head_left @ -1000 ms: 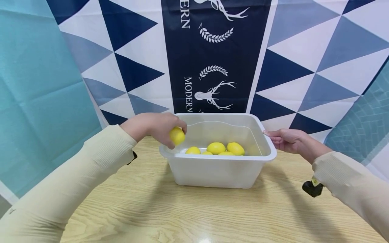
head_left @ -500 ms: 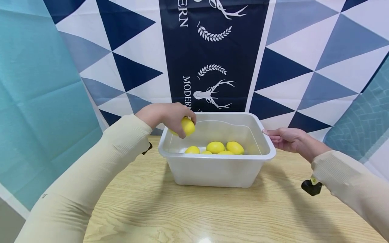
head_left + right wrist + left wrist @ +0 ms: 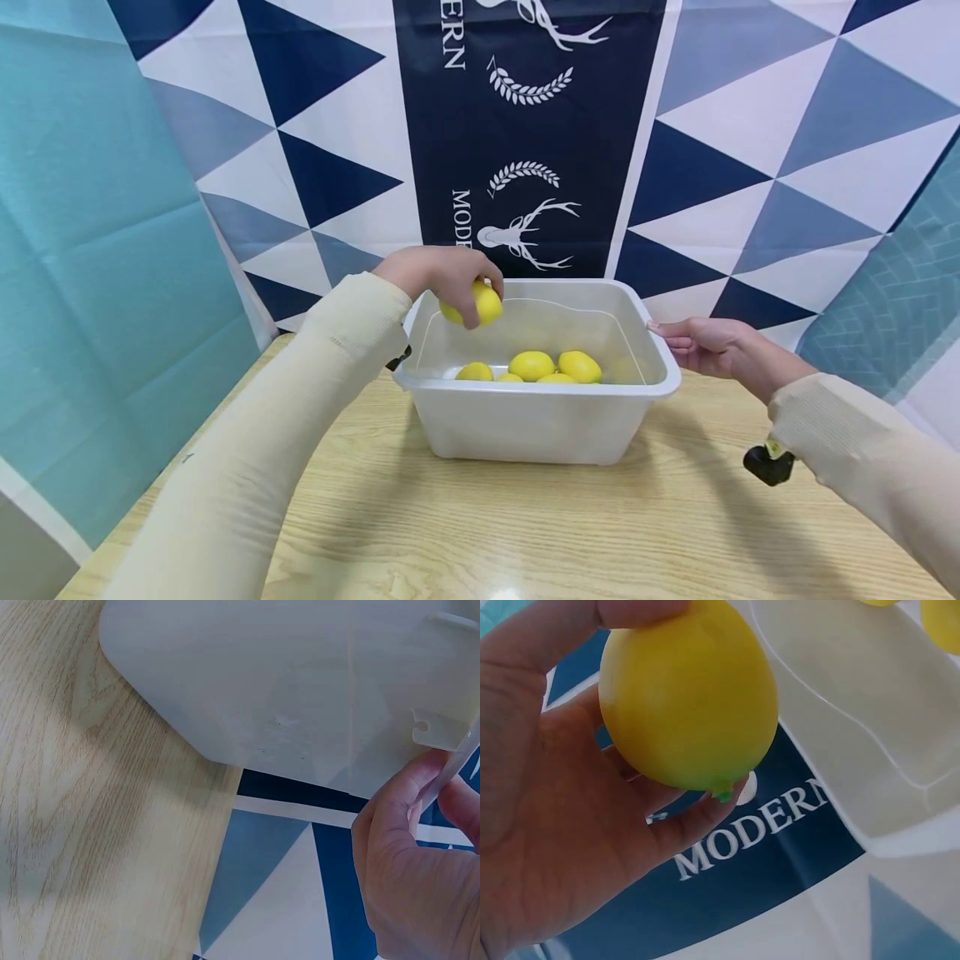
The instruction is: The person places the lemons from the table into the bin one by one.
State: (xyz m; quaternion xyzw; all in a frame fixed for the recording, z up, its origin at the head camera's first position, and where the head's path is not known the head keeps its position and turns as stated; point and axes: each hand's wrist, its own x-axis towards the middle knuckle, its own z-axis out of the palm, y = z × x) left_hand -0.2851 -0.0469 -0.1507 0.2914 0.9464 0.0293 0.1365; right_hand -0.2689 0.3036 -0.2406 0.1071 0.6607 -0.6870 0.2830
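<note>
My left hand [image 3: 456, 277] grips a yellow lemon [image 3: 483, 304] above the left part of a white plastic bin [image 3: 525, 423]. In the left wrist view the lemon [image 3: 690, 697] shows a green stem tip, with the thumb on one side and fingers behind it. Several more lemons [image 3: 532, 366] lie on the bin's floor, partly hidden by its front wall. At the bin's right end, my right hand [image 3: 712, 346] pinches the rim. The right wrist view shows that hand [image 3: 420, 862] with thumb and curled fingers on either side of the bin's rim [image 3: 454, 769].
The bin stands on a light wooden table [image 3: 480, 517] near its back edge. Behind hangs a patterned cloth [image 3: 525, 125] with triangles and deer heads. A teal cloth [image 3: 112, 250] hangs on the left.
My left hand has moved right and slightly up with the lemon, from the bin's left rim to over its inside. My right hand stays on the right rim.
</note>
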